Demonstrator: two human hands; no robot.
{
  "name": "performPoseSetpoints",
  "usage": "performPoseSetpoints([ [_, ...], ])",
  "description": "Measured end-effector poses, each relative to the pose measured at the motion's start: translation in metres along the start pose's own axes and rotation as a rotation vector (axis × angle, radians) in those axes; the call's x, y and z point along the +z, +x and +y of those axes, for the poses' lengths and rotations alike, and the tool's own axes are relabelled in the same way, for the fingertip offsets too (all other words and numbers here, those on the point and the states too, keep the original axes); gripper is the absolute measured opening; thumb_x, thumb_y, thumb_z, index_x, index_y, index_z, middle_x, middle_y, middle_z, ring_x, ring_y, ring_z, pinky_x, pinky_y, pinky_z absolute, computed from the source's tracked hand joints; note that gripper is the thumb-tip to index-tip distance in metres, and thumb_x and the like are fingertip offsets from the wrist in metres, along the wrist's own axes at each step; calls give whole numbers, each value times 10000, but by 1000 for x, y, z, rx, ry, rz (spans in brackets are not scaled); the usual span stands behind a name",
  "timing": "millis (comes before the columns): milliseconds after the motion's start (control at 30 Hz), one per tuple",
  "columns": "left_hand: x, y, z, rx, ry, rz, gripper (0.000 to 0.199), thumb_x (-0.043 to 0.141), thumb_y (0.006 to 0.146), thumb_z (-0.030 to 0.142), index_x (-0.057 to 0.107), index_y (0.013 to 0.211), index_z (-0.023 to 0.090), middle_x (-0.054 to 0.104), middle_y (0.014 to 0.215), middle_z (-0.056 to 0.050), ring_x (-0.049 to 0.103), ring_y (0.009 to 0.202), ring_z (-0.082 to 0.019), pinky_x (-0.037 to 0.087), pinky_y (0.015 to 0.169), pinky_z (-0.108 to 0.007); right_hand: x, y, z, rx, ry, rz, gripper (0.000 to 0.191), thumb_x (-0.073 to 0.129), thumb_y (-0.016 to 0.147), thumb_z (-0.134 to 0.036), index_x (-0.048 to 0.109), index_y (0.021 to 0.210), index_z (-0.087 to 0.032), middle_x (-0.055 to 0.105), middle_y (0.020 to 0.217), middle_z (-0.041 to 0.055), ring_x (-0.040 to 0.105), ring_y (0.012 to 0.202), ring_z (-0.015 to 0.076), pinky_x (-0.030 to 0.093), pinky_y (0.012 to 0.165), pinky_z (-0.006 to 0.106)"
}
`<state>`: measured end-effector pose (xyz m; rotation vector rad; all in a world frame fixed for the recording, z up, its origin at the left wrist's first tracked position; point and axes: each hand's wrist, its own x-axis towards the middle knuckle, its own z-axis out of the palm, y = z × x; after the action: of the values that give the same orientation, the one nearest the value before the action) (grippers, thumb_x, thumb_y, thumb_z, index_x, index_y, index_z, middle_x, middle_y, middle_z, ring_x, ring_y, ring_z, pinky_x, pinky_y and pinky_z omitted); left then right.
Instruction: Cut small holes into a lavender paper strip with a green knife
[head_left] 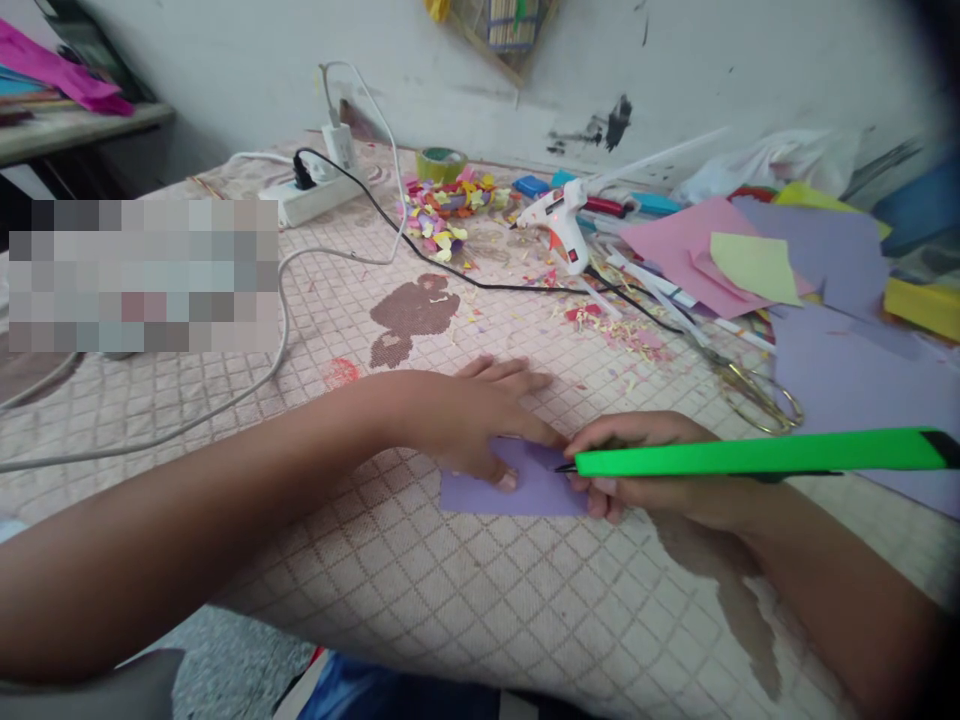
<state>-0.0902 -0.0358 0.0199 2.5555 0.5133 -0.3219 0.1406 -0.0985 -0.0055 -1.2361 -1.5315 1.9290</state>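
A small purple piece of paper (480, 497) lies on the cloth-covered table near its front edge. My left hand (495, 415) rests over the paper's left part, fingers spread, with the thumb on the paper and the other fingertips reaching beyond it onto the cloth. In my right hand (645, 455) is a bright green pen (750, 455), held in a pinch and pointing left, its dark tip at the purple paper close to my left forefinger. My right fingers cover the right end of the paper.
Gold-handled scissors (761, 395) and purple sheets (840, 360) lie to the right. A white glue gun (559, 225), paper flowers (442, 215), green tape (441, 163) and scraps are further back. A power strip (315, 195) with cords (281, 320) sits back left.
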Motion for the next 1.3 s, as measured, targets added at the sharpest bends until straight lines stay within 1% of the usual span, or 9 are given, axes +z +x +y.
performPoseSetpoints([
  [167, 1, 1, 0, 9, 17, -1, 592, 588, 806, 396, 380, 1360, 405, 60, 1561, -52, -62, 1410, -343, -13, 1081, -587, -2, 2, 1, -52, 30, -31, 278, 756, 719, -313, 672, 945, -174, 716, 736, 21, 685, 644, 127, 563, 579, 190],
  [367, 0, 0, 1, 6, 26, -7, 583, 585, 811, 375, 386, 1358, 399, 59, 1561, -52, -54, 1414, -332, -14, 1085, -578, -3, 2, 2, -38, 0, -40, 234, 726, 756, -283, 664, 956, -177, 714, 732, 10, 695, 657, 129, 570, 594, 196],
  [500, 0, 1, 1, 6, 26, -1, 569, 589, 804, 361, 415, 1345, 385, 76, 1560, -42, -45, 1415, -332, -2, 1092, -573, -1, 1, 0, 17, -53, -1, 218, 712, 763, -280, 662, 951, -182, 716, 760, 14, 698, 671, 138, 576, 620, 221],
  [600, -1, 1, 1, 5, 29, -4, 572, 595, 799, 353, 419, 1343, 378, 83, 1560, -37, -44, 1418, -322, 1, 1096, -567, 2, 0, -3, 53, -71, 40, 225, 715, 749, -298, 657, 929, -177, 715, 743, 23, 701, 659, 157, 585, 617, 252],
  [700, -1, 0, 2, 16, 4, 1, 567, 593, 802, 331, 422, 1340, 381, 98, 1558, -23, -35, 1419, -319, -5, 1096, -569, 3, 1, -6, 56, -83, 50, 223, 717, 742, -297, 654, 917, -176, 716, 736, 25, 704, 662, 163, 589, 622, 257],
  [900, -2, 0, 3, 3, 1, -5, 565, 593, 805, 325, 419, 1338, 397, 92, 1559, -13, -32, 1416, -333, -6, 1099, -567, 4, 2, -8, -11, -50, 40, 234, 738, 707, -326, 661, 882, -190, 723, 709, 20, 711, 656, 168, 587, 589, 234],
  [1100, -2, 1, 3, -11, 16, -17, 577, 587, 809, 336, 397, 1350, 403, 74, 1561, 2, -33, 1417, -329, -9, 1100, -555, 5, 1, -8, 11, -77, 75, 209, 736, 706, -316, 668, 865, -200, 729, 723, 34, 714, 663, 177, 593, 582, 245],
  [1167, -2, 1, 3, -13, 15, -18, 586, 590, 806, 331, 391, 1352, 409, 64, 1562, 9, -43, 1417, -325, -14, 1098, -556, 6, 0, -8, 19, -98, 80, 209, 735, 704, -315, 670, 865, -198, 721, 702, 33, 707, 632, 174, 591, 562, 246],
  [1300, -2, 1, 4, -29, 9, -23, 594, 605, 795, 324, 402, 1347, 404, 63, 1562, 0, -46, 1415, -334, -17, 1094, -569, 3, 0, -8, -6, -109, 75, 193, 722, 725, -278, 676, 890, -189, 689, 632, 0, 676, 540, 137, 561, 495, 203],
])
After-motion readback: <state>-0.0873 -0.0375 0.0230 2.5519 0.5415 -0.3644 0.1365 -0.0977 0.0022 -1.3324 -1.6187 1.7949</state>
